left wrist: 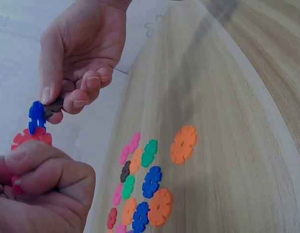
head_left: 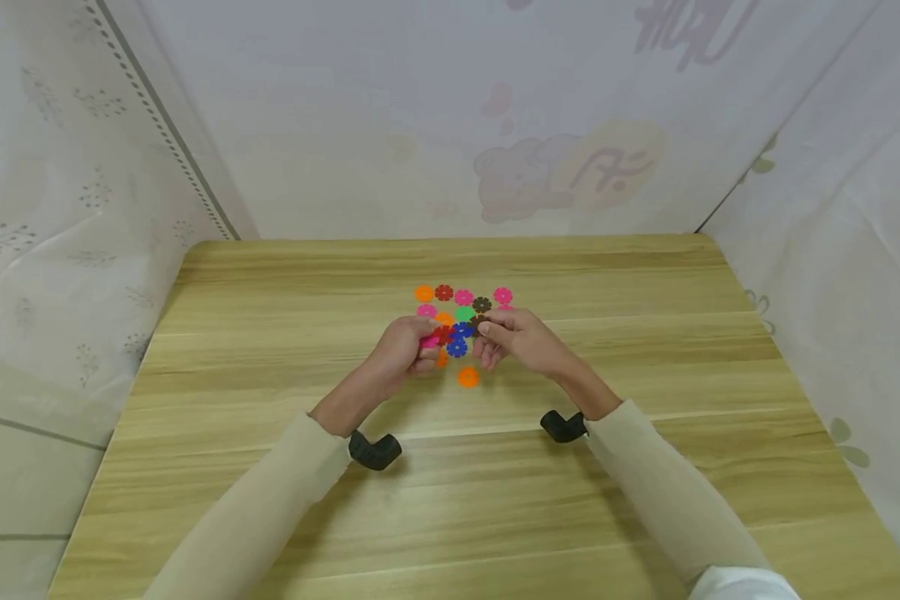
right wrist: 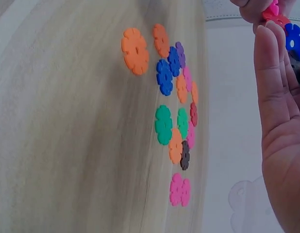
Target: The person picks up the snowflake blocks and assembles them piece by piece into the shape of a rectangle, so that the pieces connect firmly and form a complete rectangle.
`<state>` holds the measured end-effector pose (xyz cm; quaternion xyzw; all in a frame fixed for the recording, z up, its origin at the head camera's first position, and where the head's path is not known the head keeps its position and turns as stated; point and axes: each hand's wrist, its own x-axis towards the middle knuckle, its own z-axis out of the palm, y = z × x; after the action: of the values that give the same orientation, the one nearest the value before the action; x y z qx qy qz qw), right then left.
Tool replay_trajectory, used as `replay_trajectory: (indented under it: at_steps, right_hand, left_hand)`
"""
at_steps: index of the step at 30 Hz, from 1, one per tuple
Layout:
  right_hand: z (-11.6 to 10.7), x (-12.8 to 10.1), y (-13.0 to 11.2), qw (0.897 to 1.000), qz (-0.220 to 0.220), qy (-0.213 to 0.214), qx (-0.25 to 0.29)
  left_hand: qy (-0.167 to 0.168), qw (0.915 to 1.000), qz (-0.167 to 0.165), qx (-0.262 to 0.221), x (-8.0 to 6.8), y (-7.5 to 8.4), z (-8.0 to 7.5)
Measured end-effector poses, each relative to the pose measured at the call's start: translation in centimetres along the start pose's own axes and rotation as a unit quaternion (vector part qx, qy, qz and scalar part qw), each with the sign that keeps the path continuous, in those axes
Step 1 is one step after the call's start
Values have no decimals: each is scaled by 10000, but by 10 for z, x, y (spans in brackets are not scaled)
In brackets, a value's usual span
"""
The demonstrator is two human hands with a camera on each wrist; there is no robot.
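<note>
My left hand [head_left: 420, 348] grips a small cluster of joined snowflake discs above the wooden table [head_left: 270, 333]: a pink one [head_left: 429, 341], a red one [left wrist: 31, 138] and a blue one [left wrist: 37, 114] on top. Against that blue disc my right hand [head_left: 489, 332] pinches a dark brown disc [left wrist: 53, 107] between thumb and fingers. In the right wrist view the blue disc [right wrist: 294, 41] shows past my right palm [right wrist: 281, 145], and the brown disc is mostly hidden.
Several loose discs lie on the table under and beyond the hands, in orange, pink, green, blue, red and brown. One orange disc [head_left: 468, 377] lies alone nearest me. Patterned cloth walls close the table on three sides.
</note>
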<state>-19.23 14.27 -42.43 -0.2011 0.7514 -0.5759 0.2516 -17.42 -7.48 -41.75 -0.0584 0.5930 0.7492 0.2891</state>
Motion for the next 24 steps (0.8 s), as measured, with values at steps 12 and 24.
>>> replay_trajectory:
  at_steps: [12,24]
  right_hand:
    - [-12,0,7,9996,193,63,215]
    - [-21,7,31,9951,790,546,214]
  left_hand:
    - [104,9999,86,69,2,-4,-12]
    - [374,9988,194,259,1,-6,-23]
